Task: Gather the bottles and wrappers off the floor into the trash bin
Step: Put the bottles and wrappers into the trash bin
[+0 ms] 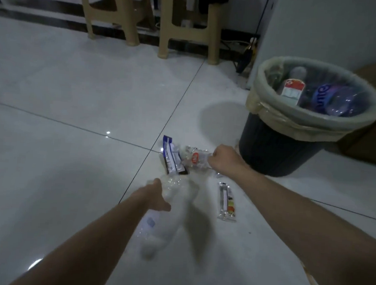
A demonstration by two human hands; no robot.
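Two bare forearms reach forward over a white tiled floor (75, 90). Nearest, the left hand (156, 195) has its fingers curled round a clear plastic bottle (161, 225), which is blurred and slants back toward the camera; whether it touches the floor cannot be told. Just right of it, a clear wrapper (226, 201) with orange print lies flat on the tiles. Farther on, the right hand (223, 158) is closed in a fist on one end of a crumpled bottle (194, 158) with a red label. That bottle touches a blue and white wrapper (171, 156) lying on the floor. Beyond the right hand stands a dark trash bin (271, 148) lined with a pale bag. Inside it are a red-and-white-labelled bottle (293, 91) and a blue-labelled bottle (328, 99). Beige stool legs (129, 15) stand by the far wall.
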